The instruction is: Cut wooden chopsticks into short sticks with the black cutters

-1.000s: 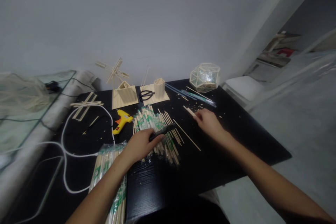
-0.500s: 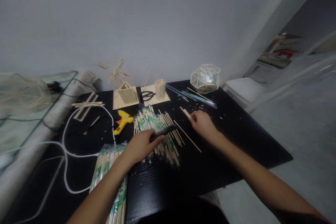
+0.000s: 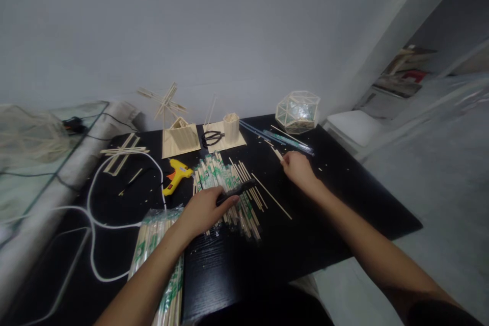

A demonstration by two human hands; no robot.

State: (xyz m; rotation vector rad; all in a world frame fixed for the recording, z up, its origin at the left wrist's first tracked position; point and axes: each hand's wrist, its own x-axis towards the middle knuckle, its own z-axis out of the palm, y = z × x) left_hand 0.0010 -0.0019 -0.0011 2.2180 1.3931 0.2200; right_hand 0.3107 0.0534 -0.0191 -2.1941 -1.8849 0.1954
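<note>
Your left hand (image 3: pixel 204 210) is closed around a slim black-handled tool (image 3: pixel 236 191), its tip pointing right over the loose heap of pale wooden chopsticks in green-printed wrappers (image 3: pixel 225 188) that the hand rests on. Your right hand (image 3: pixel 299 169) pinches a short pale wooden stick (image 3: pixel 277 154) between fingertips, low over the black wooden table (image 3: pixel 344 198), the stick angled up and away to the left. Just left of that hand a long bare wooden skewer (image 3: pixel 272 196) lies diagonally on the table. Beyond the right hand lie thin blue rods (image 3: pixel 282 138), and farther back stands a faceted stick-framed clear globe (image 3: pixel 298 111). Left of the heap sits a yellow glue gun (image 3: pixel 176 174) with its white cable (image 3: pixel 95 219) looping toward you. Under your left forearm lies a sealed pack of chopsticks (image 3: pixel 153 244). At the table's far edge stand a small wooden stick house (image 3: pixel 180 137), black scissors (image 3: pixel 212 137) and a stick-built cup (image 3: pixel 231 127)
</note>
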